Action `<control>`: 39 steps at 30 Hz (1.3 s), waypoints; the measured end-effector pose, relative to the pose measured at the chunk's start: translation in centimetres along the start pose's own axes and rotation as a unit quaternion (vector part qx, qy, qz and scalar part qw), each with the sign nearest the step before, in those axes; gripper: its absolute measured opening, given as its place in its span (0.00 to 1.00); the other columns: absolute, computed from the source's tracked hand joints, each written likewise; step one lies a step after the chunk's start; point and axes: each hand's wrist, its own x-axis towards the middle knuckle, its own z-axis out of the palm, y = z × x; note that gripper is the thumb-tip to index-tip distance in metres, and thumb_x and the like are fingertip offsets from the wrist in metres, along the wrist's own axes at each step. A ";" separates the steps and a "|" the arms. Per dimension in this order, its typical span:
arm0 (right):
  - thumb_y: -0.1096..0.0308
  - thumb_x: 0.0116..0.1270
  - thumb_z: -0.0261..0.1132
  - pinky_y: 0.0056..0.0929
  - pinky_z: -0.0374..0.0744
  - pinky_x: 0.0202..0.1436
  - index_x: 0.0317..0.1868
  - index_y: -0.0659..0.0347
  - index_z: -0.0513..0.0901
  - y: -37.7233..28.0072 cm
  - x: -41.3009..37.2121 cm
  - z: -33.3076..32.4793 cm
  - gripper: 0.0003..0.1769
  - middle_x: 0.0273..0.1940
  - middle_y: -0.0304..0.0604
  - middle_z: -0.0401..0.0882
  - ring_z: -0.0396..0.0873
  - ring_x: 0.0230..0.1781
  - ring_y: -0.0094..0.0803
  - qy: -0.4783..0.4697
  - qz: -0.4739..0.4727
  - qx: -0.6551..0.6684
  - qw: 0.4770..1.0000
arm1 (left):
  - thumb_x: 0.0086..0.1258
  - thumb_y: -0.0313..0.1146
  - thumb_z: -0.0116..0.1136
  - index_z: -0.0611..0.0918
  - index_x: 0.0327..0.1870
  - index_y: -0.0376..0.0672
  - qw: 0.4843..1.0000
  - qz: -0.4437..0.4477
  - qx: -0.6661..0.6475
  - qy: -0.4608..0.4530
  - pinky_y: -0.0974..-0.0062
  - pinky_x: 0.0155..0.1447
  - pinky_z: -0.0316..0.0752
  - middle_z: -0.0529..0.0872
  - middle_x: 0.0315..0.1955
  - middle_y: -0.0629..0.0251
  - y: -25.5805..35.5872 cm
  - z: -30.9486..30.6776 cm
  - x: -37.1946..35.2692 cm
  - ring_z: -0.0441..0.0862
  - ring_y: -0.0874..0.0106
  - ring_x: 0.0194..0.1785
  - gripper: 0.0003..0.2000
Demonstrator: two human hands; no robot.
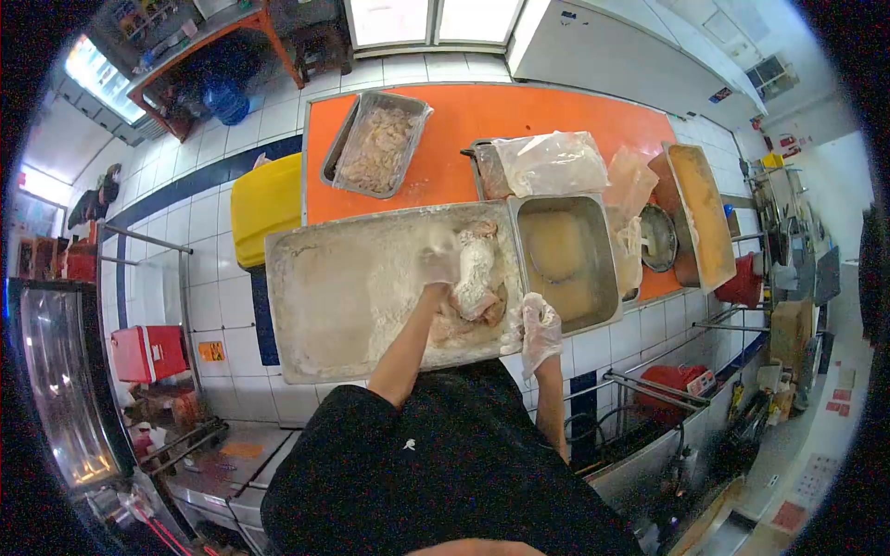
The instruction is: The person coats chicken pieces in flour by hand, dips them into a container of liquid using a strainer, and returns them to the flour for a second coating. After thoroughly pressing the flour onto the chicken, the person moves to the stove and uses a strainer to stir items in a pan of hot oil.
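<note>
1. In the head view, floured meat [476, 269] is seen right of centre, inside the right part of a wide metal tray [320, 296]; its long axis is run roughly up and down the frame.
2. The meat is thickly coated in white, clumpy powder; pinker, wetter surfaces are left showing near its lower end.
3. The left hand [439, 266] is blurred at the meat's left side; its finger spread and contact cannot be told.
4. The gloved right hand [540, 334] is held at the tray's lower right, powder-caked, fingers curled; any pinch cannot be told.
5. The tray is flanked by a basin [609, 255] of cloudy liquid at right; a meat-filled container [378, 144] is set at upper left.
</note>
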 end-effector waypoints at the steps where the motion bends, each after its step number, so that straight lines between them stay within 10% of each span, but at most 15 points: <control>1: 0.61 0.66 0.53 0.16 0.66 0.17 0.29 0.59 0.73 -0.5 -0.3 0.2 0.12 0.20 0.33 0.71 0.66 0.17 0.15 -0.014 0.012 0.022 1.000 | 0.63 0.42 0.45 0.60 0.61 0.36 0.981 0.125 0.145 0.040 0.62 0.60 0.58 0.66 0.54 0.49 2.1 -0.1 -5.9 0.67 0.59 0.55 0.28; 3: 0.60 0.66 0.53 0.17 0.68 0.17 0.28 0.59 0.73 0.4 0.4 -0.1 0.13 0.19 0.33 0.70 0.67 0.17 0.16 -0.019 0.001 0.005 1.000 | 0.59 0.37 0.49 0.64 0.57 0.36 0.788 0.300 0.474 0.254 0.60 0.52 0.67 0.75 0.43 0.47 7.3 -0.7 -19.8 0.74 0.55 0.45 0.25; 7: 0.59 0.66 0.52 0.20 0.71 0.16 0.29 0.59 0.74 2.6 2.3 1.3 0.13 0.19 0.34 0.70 0.68 0.16 0.16 -0.039 0.009 0.043 0.998 | 0.58 0.32 0.47 0.64 0.57 0.37 0.941 0.217 0.231 0.117 0.61 0.50 0.69 0.76 0.43 0.48 7.0 0.0 -23.4 0.75 0.56 0.43 0.24; 9: 0.61 0.66 0.51 0.29 0.73 0.21 0.30 0.61 0.73 5.6 5.3 2.1 0.13 0.20 0.40 0.73 0.72 0.18 0.28 -0.011 0.021 -0.069 0.997 | 0.58 0.28 0.46 0.66 0.55 0.37 0.747 0.482 0.284 0.359 0.60 0.44 0.71 0.77 0.38 0.50 6.0 1.3 -24.9 0.75 0.56 0.38 0.21; 11: 0.63 0.65 0.49 0.38 0.72 0.31 0.30 0.64 0.73 5.0 5.5 3.8 0.13 0.25 0.50 0.74 0.74 0.25 0.44 0.131 -0.446 -0.477 0.746 | 0.60 0.36 0.47 0.70 0.51 0.36 0.676 0.473 0.371 0.427 0.61 0.45 0.71 0.78 0.36 0.50 4.7 1.2 -24.6 0.76 0.55 0.38 0.19; 12: 0.63 0.63 0.49 0.42 0.70 0.39 0.30 0.65 0.72 4.2 5.8 4.2 0.13 0.28 0.57 0.73 0.71 0.33 0.55 0.035 -0.250 -0.377 0.891 | 0.63 0.43 0.47 0.74 0.47 0.36 0.590 0.463 0.452 0.482 0.62 0.46 0.70 0.79 0.35 0.49 4.2 0.9 -24.4 0.76 0.54 0.38 0.19; 13: 0.63 0.63 0.49 0.42 0.70 0.39 0.30 0.65 0.72 4.9 6.7 4.7 0.13 0.28 0.57 0.73 0.71 0.33 0.55 0.032 -0.253 -0.374 0.892 | 0.63 0.43 0.47 0.74 0.47 0.36 0.588 0.461 0.454 0.485 0.62 0.46 0.70 0.79 0.35 0.49 4.5 -0.5 -24.8 0.76 0.54 0.38 0.19; 15: 0.61 0.62 0.52 0.43 0.69 0.40 0.29 0.65 0.72 7.2 8.7 5.2 0.14 0.33 0.57 0.72 0.71 0.36 0.53 0.077 -0.360 -0.437 0.821 | 0.62 0.41 0.47 0.74 0.48 0.37 0.872 0.296 0.256 0.293 0.59 0.45 0.70 0.80 0.31 0.50 5.7 -4.4 -26.0 0.78 0.55 0.33 0.19; 21: 0.50 0.55 0.58 0.40 0.65 0.57 0.52 0.72 0.67 6.7 10.4 7.4 0.34 0.51 0.62 0.67 0.66 0.54 0.52 0.083 -0.289 -0.479 0.824 | 0.60 0.32 0.45 0.74 0.47 0.45 0.747 0.277 0.493 0.351 0.61 0.41 0.70 0.80 0.38 0.54 2.8 -5.1 -16.9 0.76 0.60 0.41 0.14; 23: 0.47 0.54 0.58 0.38 0.64 0.59 0.53 0.77 0.65 6.0 10.7 7.7 0.39 0.51 0.67 0.68 0.67 0.54 0.53 0.100 -0.269 -0.472 0.833 | 0.63 0.35 0.44 0.72 0.53 0.47 0.865 0.270 0.362 0.218 0.62 0.47 0.69 0.79 0.42 0.55 5.0 -2.5 -15.7 0.76 0.62 0.43 0.16; 27: 0.43 0.59 0.46 0.38 0.63 0.60 0.65 0.51 0.54 3.2 11.3 7.9 0.36 0.59 0.59 0.60 0.62 0.59 0.50 -0.026 -0.076 -0.576 0.814 | 0.66 0.39 0.43 0.70 0.56 0.44 0.900 0.316 0.248 0.168 0.63 0.49 0.68 0.79 0.44 0.55 9.0 -1.9 -18.7 0.75 0.62 0.45 0.18; 32: 0.50 0.60 0.50 0.36 0.67 0.54 0.52 0.58 0.69 2.8 11.6 8.6 0.26 0.51 0.52 0.70 0.69 0.51 0.45 -0.115 -0.166 -0.470 0.859 | 0.64 0.36 0.47 0.68 0.56 0.41 0.945 0.326 0.005 0.021 0.63 0.52 0.66 0.78 0.43 0.55 5.9 -2.3 -16.6 0.75 0.61 0.46 0.20; 34: 0.48 0.57 0.54 0.38 0.70 0.48 0.43 0.64 0.77 4.0 11.8 9.1 0.26 0.43 0.54 0.76 0.73 0.45 0.47 -0.102 -0.261 -0.392 0.876 | 0.64 0.37 0.48 0.70 0.55 0.41 0.904 0.380 0.158 0.117 0.67 0.53 0.65 0.78 0.43 0.57 4.3 -3.3 -18.4 0.74 0.63 0.47 0.19; 35: 0.50 0.57 0.54 0.38 0.70 0.49 0.43 0.64 0.76 5.1 12.0 9.5 0.25 0.44 0.54 0.75 0.73 0.45 0.47 -0.127 -0.300 -0.404 0.855 | 0.64 0.39 0.49 0.71 0.53 0.41 0.826 0.423 0.308 0.207 0.70 0.54 0.65 0.77 0.44 0.58 3.2 -4.1 -19.4 0.74 0.64 0.48 0.19; 39: 0.59 0.58 0.51 0.37 0.69 0.50 0.46 0.62 0.74 11.3 13.5 11.5 0.19 0.45 0.53 0.73 0.72 0.46 0.45 -0.254 -0.427 -0.469 0.730 | 0.58 0.36 0.53 0.73 0.52 0.42 0.888 0.388 -0.021 0.245 0.68 0.58 0.63 0.75 0.49 0.55 -0.4 -8.2 -21.9 0.72 0.61 0.52 0.20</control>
